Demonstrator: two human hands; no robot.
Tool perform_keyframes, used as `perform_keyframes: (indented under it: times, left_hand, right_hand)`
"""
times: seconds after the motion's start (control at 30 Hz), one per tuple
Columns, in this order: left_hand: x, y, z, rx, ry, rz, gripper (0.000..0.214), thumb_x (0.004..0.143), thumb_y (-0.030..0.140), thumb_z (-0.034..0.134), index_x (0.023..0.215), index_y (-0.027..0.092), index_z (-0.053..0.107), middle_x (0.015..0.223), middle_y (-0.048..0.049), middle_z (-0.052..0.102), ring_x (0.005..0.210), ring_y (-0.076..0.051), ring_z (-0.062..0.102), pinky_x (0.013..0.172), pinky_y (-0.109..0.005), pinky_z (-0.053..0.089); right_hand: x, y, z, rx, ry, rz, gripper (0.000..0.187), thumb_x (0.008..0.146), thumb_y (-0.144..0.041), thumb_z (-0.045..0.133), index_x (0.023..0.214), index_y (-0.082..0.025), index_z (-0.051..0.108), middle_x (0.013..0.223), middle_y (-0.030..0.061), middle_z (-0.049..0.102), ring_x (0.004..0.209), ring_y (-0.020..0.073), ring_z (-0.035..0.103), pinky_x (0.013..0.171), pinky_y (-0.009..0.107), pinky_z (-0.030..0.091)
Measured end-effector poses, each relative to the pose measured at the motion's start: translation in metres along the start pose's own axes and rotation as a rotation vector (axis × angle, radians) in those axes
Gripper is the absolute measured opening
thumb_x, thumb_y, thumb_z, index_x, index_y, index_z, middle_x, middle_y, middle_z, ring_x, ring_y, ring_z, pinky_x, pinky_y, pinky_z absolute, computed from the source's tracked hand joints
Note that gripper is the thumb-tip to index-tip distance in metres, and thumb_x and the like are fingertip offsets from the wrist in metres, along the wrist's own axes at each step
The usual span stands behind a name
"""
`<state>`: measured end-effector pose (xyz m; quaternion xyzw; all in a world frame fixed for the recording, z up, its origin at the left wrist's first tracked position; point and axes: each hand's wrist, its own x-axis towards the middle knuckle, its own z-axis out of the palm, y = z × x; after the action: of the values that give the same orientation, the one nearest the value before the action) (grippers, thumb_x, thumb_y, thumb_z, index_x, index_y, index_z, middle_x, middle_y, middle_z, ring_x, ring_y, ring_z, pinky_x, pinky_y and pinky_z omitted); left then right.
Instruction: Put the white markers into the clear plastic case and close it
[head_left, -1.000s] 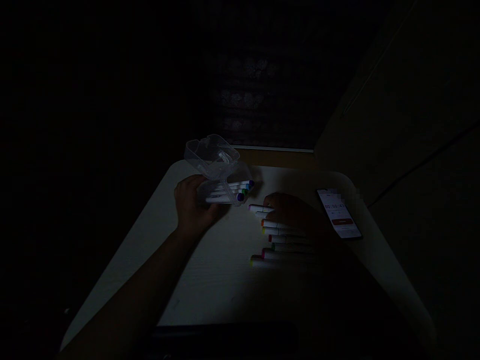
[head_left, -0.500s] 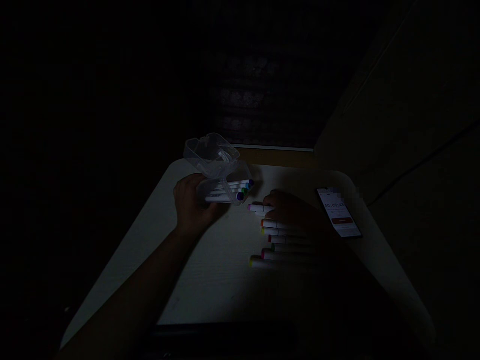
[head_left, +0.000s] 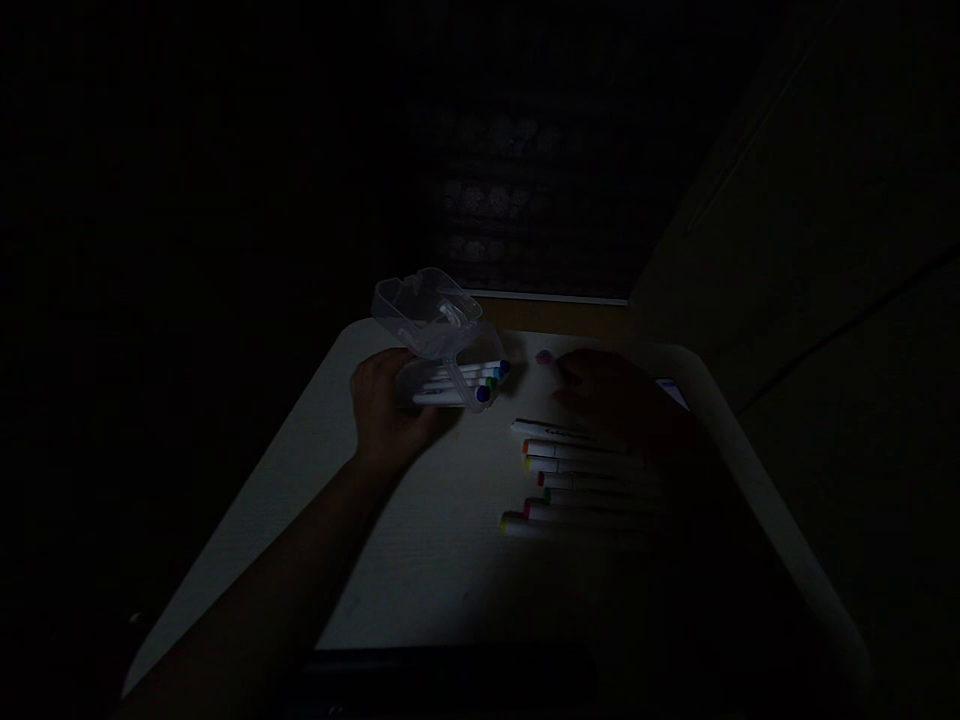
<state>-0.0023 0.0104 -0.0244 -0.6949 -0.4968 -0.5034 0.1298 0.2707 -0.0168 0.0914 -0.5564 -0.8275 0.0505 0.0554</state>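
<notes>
The scene is very dark. My left hand (head_left: 384, 405) grips a clear plastic marker case (head_left: 442, 345) tipped on its side on the pale table (head_left: 420, 540), its lid hinged up. Several white markers (head_left: 469, 381) with coloured caps lie inside it. My right hand (head_left: 611, 395) is raised over the table's far right, closed on a marker with a pink cap (head_left: 544, 357) whose tip points left toward the case. Below that hand lies a row of several loose markers (head_left: 574, 480) with coloured caps.
A phone (head_left: 673, 392) lies at the table's right edge, mostly hidden behind my right hand. A dark wall and a lighter panel stand behind the table. A dark object lies along the table's near edge (head_left: 450, 665).
My right hand has lifted a pink-capped marker off the top of the row and carried it up and back, now covering most of the phone. My left hand and the case stayed put.
</notes>
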Motion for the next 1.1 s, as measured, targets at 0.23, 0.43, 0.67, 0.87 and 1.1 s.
perform_keyframes:
  times: [0.23, 0.43, 0.67, 0.87, 1.1]
  left_hand:
    - [0.001, -0.001, 0.001, -0.019, 0.033, 0.045, 0.061, 0.062, 0.048, 0.072, 0.114, 0.022, 0.051, 0.109, -0.0109, 0.061, 0.102, -0.031, 0.057, 0.086, -0.045, 0.044]
    - [-0.002, -0.005, 0.003, -0.03, 0.021, 0.024, 0.065, 0.061, 0.047, 0.072, 0.116, 0.022, 0.05, 0.112, -0.0124, 0.06, 0.106, -0.033, 0.056, 0.088, -0.046, 0.043]
    - [0.001, -0.001, 0.0, -0.031, 0.028, 0.032, 0.063, 0.063, 0.047, 0.07, 0.117, 0.021, 0.05, 0.112, -0.0128, 0.061, 0.106, -0.033, 0.057, 0.088, -0.046, 0.044]
    - [0.002, 0.0, -0.001, -0.038, 0.011, 0.039, 0.06, 0.064, 0.047, 0.068, 0.116, 0.022, 0.049, 0.11, -0.0119, 0.06, 0.104, -0.032, 0.057, 0.087, -0.046, 0.043]
    - [0.001, -0.001, 0.0, -0.005, 0.012, 0.029, 0.066, 0.06, 0.05, 0.072, 0.115, 0.022, 0.049, 0.111, -0.0115, 0.058, 0.104, -0.032, 0.056, 0.088, -0.045, 0.043]
  right_hand:
    - [-0.013, -0.007, -0.017, 0.148, 0.281, -0.03, 0.042, 0.085, -0.026, 0.054, 0.126, -0.017, 0.053, 0.097, 0.0062, 0.069, 0.08, 0.0186, 0.063, 0.07, 0.03, 0.046]
    - [-0.011, -0.008, -0.014, 0.338, 0.537, -0.055, 0.071, 0.08, -0.026, 0.061, 0.144, -0.027, 0.031, 0.086, -0.0024, 0.067, 0.058, 0.011, 0.054, 0.055, 0.023, 0.045]
    - [-0.009, -0.004, -0.015, 0.441, 0.662, -0.109, 0.072, 0.078, -0.025, 0.061, 0.144, -0.027, 0.031, 0.103, 0.0044, 0.065, 0.056, 0.0096, 0.056, 0.05, 0.024, 0.047]
    - [-0.017, -0.017, -0.018, 0.488, 0.902, -0.114, 0.054, 0.082, -0.03, 0.059, 0.133, -0.033, 0.039, 0.129, 0.0074, 0.052, 0.088, 0.0179, 0.065, 0.062, 0.029, 0.055]
    - [-0.026, -0.02, -0.025, 0.691, 1.021, -0.155, 0.046, 0.084, -0.03, 0.063, 0.118, -0.035, 0.033, 0.121, 0.0044, 0.05, 0.091, 0.0156, 0.067, 0.072, 0.03, 0.06]
